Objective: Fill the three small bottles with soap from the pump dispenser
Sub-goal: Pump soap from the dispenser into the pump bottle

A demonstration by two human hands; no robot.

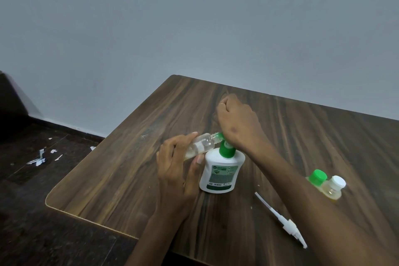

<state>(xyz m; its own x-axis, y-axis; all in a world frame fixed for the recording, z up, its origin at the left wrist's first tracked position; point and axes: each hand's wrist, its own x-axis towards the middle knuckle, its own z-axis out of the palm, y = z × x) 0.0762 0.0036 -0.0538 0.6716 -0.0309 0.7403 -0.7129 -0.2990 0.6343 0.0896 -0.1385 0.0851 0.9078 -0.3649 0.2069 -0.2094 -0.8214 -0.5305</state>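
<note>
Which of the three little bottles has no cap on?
The clear bottle held tilted at the pump; the two by the right forearm wear a green cap and a white cap.

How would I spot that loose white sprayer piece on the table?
Start at the white soap dispenser standing mid-table. Look toward the near edge, right of it: the white pump sprayer lies flat alone, long and thin with a straw-like tube, unlike the stubby capped bottles beyond.

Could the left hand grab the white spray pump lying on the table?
Probably not now: the left hand is holding the clear bottle, and the right forearm crosses between it and the spray pump.
</note>
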